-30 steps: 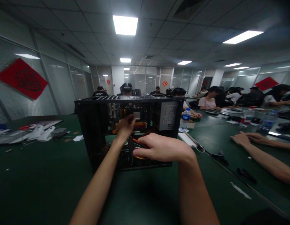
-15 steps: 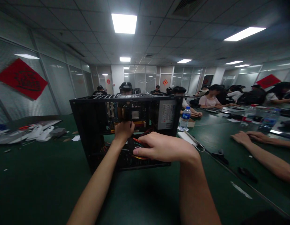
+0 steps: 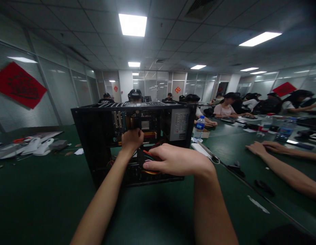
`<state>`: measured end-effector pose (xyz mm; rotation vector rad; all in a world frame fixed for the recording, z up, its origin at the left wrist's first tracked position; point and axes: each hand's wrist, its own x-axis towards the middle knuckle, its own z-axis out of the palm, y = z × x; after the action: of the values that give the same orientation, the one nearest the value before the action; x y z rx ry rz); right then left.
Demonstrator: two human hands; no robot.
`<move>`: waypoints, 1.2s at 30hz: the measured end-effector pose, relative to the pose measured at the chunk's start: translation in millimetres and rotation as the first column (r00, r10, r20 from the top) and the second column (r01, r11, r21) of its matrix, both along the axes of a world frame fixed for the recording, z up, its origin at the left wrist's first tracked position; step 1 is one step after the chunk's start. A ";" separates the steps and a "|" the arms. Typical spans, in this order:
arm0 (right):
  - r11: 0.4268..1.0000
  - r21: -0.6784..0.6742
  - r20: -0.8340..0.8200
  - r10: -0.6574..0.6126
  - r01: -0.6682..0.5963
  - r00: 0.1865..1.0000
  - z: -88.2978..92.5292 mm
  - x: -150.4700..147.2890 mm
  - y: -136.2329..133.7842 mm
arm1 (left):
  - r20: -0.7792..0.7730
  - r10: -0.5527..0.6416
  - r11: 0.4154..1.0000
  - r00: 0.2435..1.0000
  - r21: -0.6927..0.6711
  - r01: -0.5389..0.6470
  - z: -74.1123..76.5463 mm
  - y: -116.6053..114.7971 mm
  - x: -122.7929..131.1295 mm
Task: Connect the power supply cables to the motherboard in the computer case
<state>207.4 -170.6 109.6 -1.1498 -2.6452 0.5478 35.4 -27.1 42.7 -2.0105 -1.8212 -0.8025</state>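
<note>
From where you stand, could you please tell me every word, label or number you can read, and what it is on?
No text here is legible.
Power supply label inside the computer case: print too small to read.
Red wall hanging: dark characters, too blurred to read.
Water bottle label: blurred, unreadable.
</note>
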 end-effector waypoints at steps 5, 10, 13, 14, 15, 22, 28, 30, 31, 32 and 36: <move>1.000 -0.014 0.008 -0.019 0.019 1.000 -1.9 -3.1 0.5 | -0.002 -0.026 0.999 1.000 -0.019 0.026 -2.3 1.4 0.4; 0.999 -0.028 0.016 -0.021 0.022 1.000 -3.2 -4.5 1.1 | 0.005 -0.033 0.999 0.999 -0.022 0.033 -3.6 0.0 1.5; 0.999 -0.040 0.014 -0.009 0.010 1.000 -3.7 -5.8 2.0 | 0.007 -0.050 0.998 0.999 -0.031 0.050 -6.9 0.3 3.4; 0.999 -0.040 0.017 -0.008 0.009 1.000 -3.8 -6.2 2.3 | 0.009 -0.057 0.998 0.998 -0.035 0.058 -8.2 0.6 3.9; 0.999 -0.039 0.020 -0.009 0.010 1.000 -3.8 -6.5 2.5 | 0.013 -0.064 0.997 0.998 -0.041 0.065 -9.4 1.0 4.3; 0.999 -0.047 -0.005 -0.002 0.002 1.000 -5.3 -2.8 6.2 | -0.028 -0.070 0.975 0.997 -0.211 0.063 -10.2 0.0 1.6; 0.998 -0.053 -0.029 -0.022 0.021 0.999 -5.3 3.6 9.4 | 0.004 -0.048 0.941 0.999 -0.336 0.046 1.0 -5.5 -13.1; 0.998 -0.052 -0.023 -0.038 0.037 0.999 -4.6 3.9 9.7 | 0.057 -0.045 0.969 0.997 -0.238 0.058 6.5 -4.0 -16.1; 0.998 -0.051 -0.017 -0.042 0.041 0.999 -4.3 3.6 9.8 | 0.091 -0.057 0.982 0.994 -0.175 0.072 8.9 -1.9 -16.6; 0.998 -0.049 -0.011 -0.043 0.042 0.999 -4.1 2.9 10.0 | 0.127 -0.078 0.990 0.989 -0.106 0.092 11.0 1.0 -16.5; 0.998 -0.057 0.004 -0.024 0.024 1.000 -4.2 -1.2 11.3 | 0.170 -0.191 0.981 0.967 0.077 0.181 14.9 14.7 -12.0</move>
<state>206.3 -159.3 105.4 -1.1983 -2.6308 0.6206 23.4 -12.4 57.6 -2.1547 -1.6910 -1.1098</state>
